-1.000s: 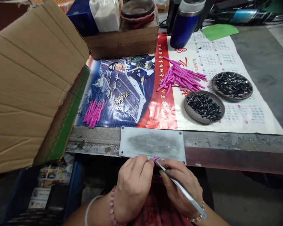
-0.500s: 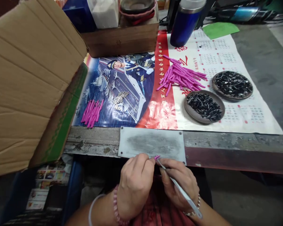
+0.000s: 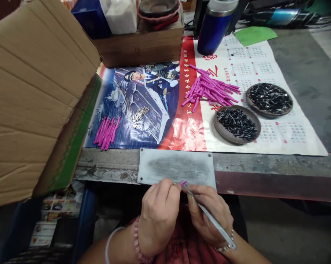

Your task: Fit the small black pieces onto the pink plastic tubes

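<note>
My left hand (image 3: 160, 214) is closed, its fingertips pinching a slim magenta plastic piece (image 3: 183, 183); only a short end of it shows. My right hand (image 3: 211, 214) grips grey metal tweezers (image 3: 216, 223) like a pen, their thin tip touching or very close to the magenta piece. Both hands meet just off the bench edge, by a worn metal plate (image 3: 176, 167). Beyond lie a small row of magenta pieces (image 3: 107, 132), a cluster of tiny silvery rings or beads (image 3: 139, 116), and a larger magenta pile (image 3: 209, 88).
Two shallow dishes, a nearer one (image 3: 216, 128) and a farther one (image 3: 291, 104), hold small dark parts. A large cardboard box (image 3: 39, 102) stands at left. Behind are a wooden box (image 3: 140, 49), a blue tumbler (image 3: 213, 33) and green paper (image 3: 255, 35). A calendar poster (image 3: 181, 134) covers the bench.
The view has shifted slightly, so the bench things sit a little farther left. Both hands keep their grips and almost the same position.
</note>
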### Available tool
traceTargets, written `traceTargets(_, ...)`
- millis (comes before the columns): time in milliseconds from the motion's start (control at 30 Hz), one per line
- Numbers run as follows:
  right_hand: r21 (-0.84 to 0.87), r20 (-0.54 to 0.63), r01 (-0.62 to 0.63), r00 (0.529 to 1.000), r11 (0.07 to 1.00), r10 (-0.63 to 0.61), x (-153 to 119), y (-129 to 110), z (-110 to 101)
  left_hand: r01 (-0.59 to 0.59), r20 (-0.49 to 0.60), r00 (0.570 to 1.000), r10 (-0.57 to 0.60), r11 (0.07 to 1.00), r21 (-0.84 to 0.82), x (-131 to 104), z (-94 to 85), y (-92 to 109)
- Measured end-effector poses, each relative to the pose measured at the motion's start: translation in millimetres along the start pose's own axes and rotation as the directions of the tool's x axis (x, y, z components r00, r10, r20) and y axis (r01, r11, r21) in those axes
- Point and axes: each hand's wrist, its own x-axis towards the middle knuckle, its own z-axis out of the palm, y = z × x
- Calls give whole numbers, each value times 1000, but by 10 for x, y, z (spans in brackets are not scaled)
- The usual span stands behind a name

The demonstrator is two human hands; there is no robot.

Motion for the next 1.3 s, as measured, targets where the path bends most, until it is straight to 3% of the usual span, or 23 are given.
traceTargets(200,39,17,-62,998,997,62,5,5,4,5,-12,1000,-5,1000,-7,18,-5,9)
traceTargets(400,213,-73,-180,977,960,200,-26,11,26,19,-21,1000,-19,1000,-7,29,-9,36)
traceTargets(667,147,-39,-161,985,976,168,-47,3,17,24,-17,1000,-24,1000,-1,7,0,37)
traceTargets(833,202,-122,-195,967,960,222,2,-25,41,30,1,1000,-30,1000,-8,-21,1,35)
traceTargets(1033,191,-120,-167,974,967,192,-12,-4,22,20,-16,1000,-21,999,-37,-55,1,26)
traceTargets(1300,160,-23,-185,981,970,191,-14,13,-40,36,-28,999,-37,999,-41,-93,28,36)
